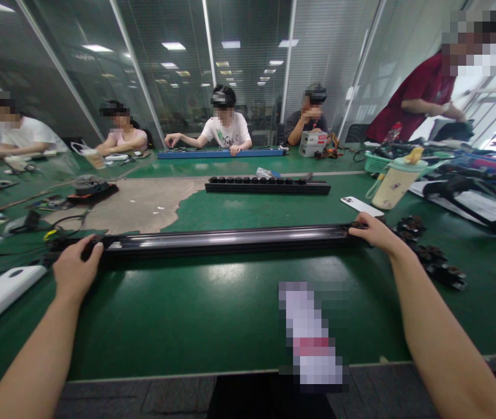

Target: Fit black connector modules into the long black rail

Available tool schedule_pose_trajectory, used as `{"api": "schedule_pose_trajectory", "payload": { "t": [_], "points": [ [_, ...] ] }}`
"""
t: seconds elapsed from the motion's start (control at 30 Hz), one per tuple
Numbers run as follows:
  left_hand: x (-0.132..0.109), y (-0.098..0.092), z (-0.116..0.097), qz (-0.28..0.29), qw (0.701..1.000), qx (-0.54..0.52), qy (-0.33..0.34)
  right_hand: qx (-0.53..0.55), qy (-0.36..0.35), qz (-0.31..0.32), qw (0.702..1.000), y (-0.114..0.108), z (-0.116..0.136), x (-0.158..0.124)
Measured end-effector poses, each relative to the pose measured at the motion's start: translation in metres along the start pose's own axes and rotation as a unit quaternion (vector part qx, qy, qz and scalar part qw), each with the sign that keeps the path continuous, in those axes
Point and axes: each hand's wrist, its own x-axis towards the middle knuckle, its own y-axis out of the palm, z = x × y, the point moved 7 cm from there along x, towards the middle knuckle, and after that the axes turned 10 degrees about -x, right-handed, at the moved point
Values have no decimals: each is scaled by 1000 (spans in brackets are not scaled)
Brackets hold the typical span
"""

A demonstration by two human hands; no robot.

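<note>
A long black rail point(225, 240) with a glossy strip along its top lies across the green table in front of me. My left hand point(77, 265) is closed around its left end, the thumb on the upper side. At the opposite end, the fingers of my right hand point(374, 233) pinch the rail's dark end part. Several small black parts point(442, 265) lie in a cluster to the right of my right hand. Beyond the rail sits a second, shorter black rail point(267, 187) with several black knob-like pieces along it.
A white phone point(361, 206) and a cream bottle point(398, 183) stand back right, near a green basket point(375, 163). At left are a white case point(6, 294), cables and a brown sheet point(143, 203). A pixelated item point(311, 334) shows at the near edge. Several people sit opposite.
</note>
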Motion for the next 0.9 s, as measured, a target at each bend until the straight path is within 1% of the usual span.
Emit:
{"api": "schedule_pose_trajectory", "payload": {
  "t": [0.23,0.5,0.7,0.9],
  "points": [
    [0,0,-3,-3,1000,0,15,12,-1,-2,1000,0,-4,1],
    [-1,-2,-6,1,1000,-3,5,14,6,-2,1000,2,-8,1],
    [-1,-1,-6,2,1000,3,-1,18,25,-13,999,5,-13,1],
    [-2,-2,-8,-1,1000,-1,4,42,8,-22,999,4,-13,4]
  ]
}}
